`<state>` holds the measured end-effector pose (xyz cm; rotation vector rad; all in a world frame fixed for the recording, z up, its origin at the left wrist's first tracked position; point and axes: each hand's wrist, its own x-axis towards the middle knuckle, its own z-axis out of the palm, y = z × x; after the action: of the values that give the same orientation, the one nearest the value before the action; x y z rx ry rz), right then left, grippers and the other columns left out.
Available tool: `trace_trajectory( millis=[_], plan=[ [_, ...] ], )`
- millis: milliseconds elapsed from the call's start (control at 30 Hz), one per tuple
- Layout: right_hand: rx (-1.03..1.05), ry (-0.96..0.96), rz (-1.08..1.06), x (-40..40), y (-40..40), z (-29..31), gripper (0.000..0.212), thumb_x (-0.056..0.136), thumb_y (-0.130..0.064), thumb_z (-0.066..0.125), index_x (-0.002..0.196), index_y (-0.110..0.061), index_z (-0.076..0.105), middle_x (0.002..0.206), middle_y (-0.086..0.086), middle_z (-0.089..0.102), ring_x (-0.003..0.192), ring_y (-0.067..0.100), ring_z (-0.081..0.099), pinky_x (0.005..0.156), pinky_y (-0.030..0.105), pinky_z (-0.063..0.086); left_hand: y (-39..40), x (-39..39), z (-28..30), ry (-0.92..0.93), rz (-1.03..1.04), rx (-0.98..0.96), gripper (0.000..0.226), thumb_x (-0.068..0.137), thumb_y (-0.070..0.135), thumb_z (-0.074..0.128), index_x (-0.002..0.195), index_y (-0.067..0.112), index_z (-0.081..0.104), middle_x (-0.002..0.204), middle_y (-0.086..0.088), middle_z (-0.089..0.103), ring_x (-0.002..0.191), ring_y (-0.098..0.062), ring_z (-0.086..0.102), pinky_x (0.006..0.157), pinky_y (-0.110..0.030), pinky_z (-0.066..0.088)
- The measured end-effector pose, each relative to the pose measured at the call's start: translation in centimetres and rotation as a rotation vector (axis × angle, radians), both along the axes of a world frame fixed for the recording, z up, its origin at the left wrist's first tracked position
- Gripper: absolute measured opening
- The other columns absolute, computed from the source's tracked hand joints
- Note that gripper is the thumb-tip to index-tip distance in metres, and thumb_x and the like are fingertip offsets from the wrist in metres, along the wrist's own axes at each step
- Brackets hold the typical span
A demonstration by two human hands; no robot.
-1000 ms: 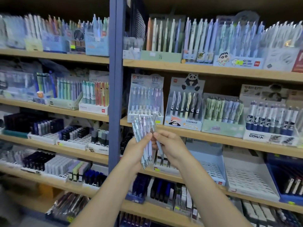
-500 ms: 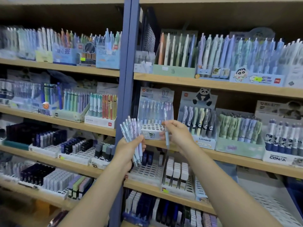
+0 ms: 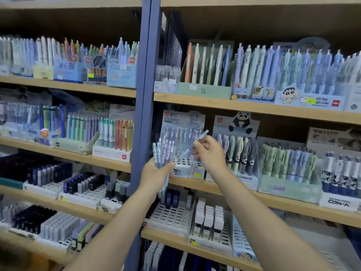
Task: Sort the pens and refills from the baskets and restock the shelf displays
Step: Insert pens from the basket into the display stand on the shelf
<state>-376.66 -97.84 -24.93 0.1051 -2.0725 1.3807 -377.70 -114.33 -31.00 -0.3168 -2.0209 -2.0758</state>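
- The wooden shelving unit with the blue steel upright [image 3: 143, 114] fills the view; every place below is given from the pale cardboard pen display box with the "0.7 mm" header card [image 3: 182, 124], which stands on the second board just right of that upright.
- The white perforated holder tray [image 3: 185, 162] forms the front of that box, its round sockets mostly unfilled, with a row of pens standing behind them.
- The left hand [image 3: 156, 174] sits at the lower left corner of the box, fingers wrapped round a bundle of translucent pastel pens [image 3: 164, 153] that stands almost upright, clip ends on top.
- The right hand [image 3: 211, 156] is in front of the box's right half, nearer the sockets than the left hand, thumb and fingertips pinching a single pale blue pen [image 3: 195, 143].
- That pen lies on a slant: its cap end points up and right toward the header card, its tip down and left over the tray, close above the sockets but seemingly not yet seated.
- The move ahead probably turns on swinging that axis upright so the tip meets a free socket.
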Motion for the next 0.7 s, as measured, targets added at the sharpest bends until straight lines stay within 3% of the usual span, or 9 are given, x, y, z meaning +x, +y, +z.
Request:
trace_trajectory(
  millis=[100, 133, 233, 333, 400, 500, 700],
  plan=[
    [0.010, -0.016, 0.008, 0.0, 0.4, 0.0, 0.012, 0.102, -0.017, 0.054, 0.092, -0.013, 0.056, 0.090, 0.007, 0.072, 0.076, 0.015, 0.070, 0.076, 0.041, 0.061, 0.3, 0.0, 0.4, 0.019, -0.017, -0.025, 0.026, 0.094, 0.027, 0.071, 0.112, 0.010, 0.063, 0.067, -0.004, 0.068, 0.073, -0.020, 0.073, 0.085, -0.040, 0.059],
    [0.018, -0.021, 0.012, 0.1, 0.6, 0.2, 0.012, 0.103, -0.017, 0.053, 0.095, -0.009, 0.057, 0.090, 0.008, 0.071, 0.074, 0.014, 0.070, 0.076, 0.042, 0.061, 0.3, 0.0, 0.5, 0.018, -0.013, -0.048, 0.027, 0.094, 0.028, 0.070, 0.114, 0.010, 0.062, 0.074, -0.008, 0.071, 0.073, -0.019, 0.073, 0.082, -0.038, 0.059],
    [0.044, -0.039, 0.039, 0.4, 1.0, 0.6, 0.013, 0.103, -0.016, 0.051, 0.098, -0.005, 0.056, 0.089, 0.010, 0.070, 0.070, 0.013, 0.069, 0.075, 0.044, 0.060, 0.5, -0.2, 0.6, 0.028, -0.009, -0.094, 0.036, 0.095, 0.031, 0.069, 0.121, 0.009, 0.058, 0.080, -0.010, 0.070, 0.063, -0.014, 0.072, 0.082, -0.039, 0.059],
    [0.044, -0.009, 0.022, 0.2, 1.1, 0.7, 0.014, 0.103, -0.017, 0.051, 0.091, -0.013, 0.055, 0.088, 0.009, 0.071, 0.075, 0.018, 0.070, 0.074, 0.044, 0.061, 0.8, -0.5, 0.6, 0.017, -0.009, -0.101, 0.041, 0.096, 0.028, 0.067, 0.125, 0.002, 0.055, 0.062, -0.004, 0.059, 0.051, -0.013, 0.068, 0.090, -0.046, 0.058],
    [0.009, 0.028, -0.026, -0.3, 1.1, 0.7, 0.014, 0.102, -0.017, 0.054, 0.088, -0.015, 0.056, 0.086, 0.007, 0.071, 0.079, 0.021, 0.071, 0.075, 0.043, 0.061, 0.8, -0.4, 0.9, -0.001, -0.012, -0.090, 0.037, 0.096, 0.025, 0.067, 0.122, 0.001, 0.055, 0.052, -0.006, 0.061, 0.046, -0.010, 0.065, 0.084, -0.043, 0.059],
    [-0.050, 0.044, -0.073, -1.0, 1.1, 0.7, 0.016, 0.098, -0.013, 0.060, 0.084, -0.019, 0.061, 0.081, 0.006, 0.071, 0.079, 0.024, 0.072, 0.078, 0.045, 0.061, 0.6, 0.0, 1.5, -0.034, -0.031, -0.056, 0.034, 0.093, 0.024, 0.071, 0.119, 0.007, 0.058, 0.073, -0.018, 0.074, 0.052, -0.011, 0.068, 0.065, -0.031, 0.054],
    [-0.050, 0.018, -0.087, -1.9, 0.6, 0.6, 0.014, 0.095, -0.012, 0.066, 0.082, -0.019, 0.067, 0.080, 0.003, 0.071, 0.073, 0.020, 0.072, 0.076, 0.039, 0.062, 0.4, 0.5, 1.9, -0.090, -0.096, 0.018, 0.028, 0.090, 0.017, 0.073, 0.112, 0.005, 0.062, 0.088, -0.021, 0.075, 0.058, -0.015, 0.071, 0.062, -0.031, 0.058]
  ],
)
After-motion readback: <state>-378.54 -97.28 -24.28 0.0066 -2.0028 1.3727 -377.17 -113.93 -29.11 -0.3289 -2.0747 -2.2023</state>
